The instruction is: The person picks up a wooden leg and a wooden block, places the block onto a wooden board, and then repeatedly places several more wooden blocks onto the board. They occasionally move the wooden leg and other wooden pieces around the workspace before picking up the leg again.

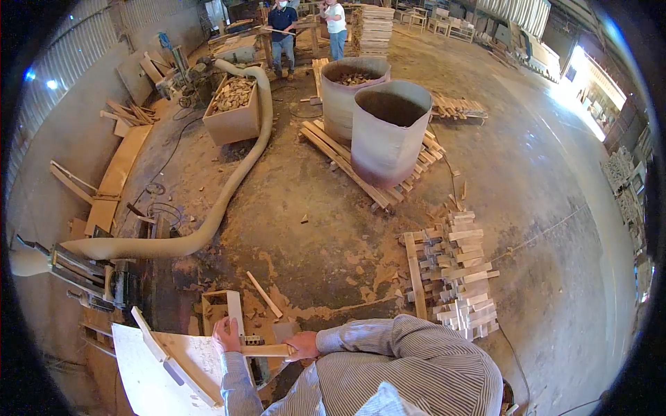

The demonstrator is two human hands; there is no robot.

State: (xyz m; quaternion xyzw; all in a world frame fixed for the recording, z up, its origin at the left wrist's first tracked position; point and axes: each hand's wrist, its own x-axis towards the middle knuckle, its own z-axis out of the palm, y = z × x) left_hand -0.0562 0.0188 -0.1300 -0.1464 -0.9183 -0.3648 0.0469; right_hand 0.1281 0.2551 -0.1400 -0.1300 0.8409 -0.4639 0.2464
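Observation:
My right hand (302, 345) is closed round the right end of a short wooden piece (267, 351), held level in front of my body. At the piece's left end is my left hand (226, 335), its fingers bent beside a wooden frame (235, 313); whether they grip the piece is hard to tell. A white board (149, 367) lies to the left of my left hand, with a long wooden strip (173, 367) across it. A small dark metal part (254, 340) shows just above the held piece.
Stacked wood pieces (466, 274) lie at the right. Two large bins (390, 139) stand ahead on slats. A thick hose (229, 187) curves over the floor from a machine (87, 277) at left. Two people (282, 38) stand at the back near a wood-filled box (232, 125).

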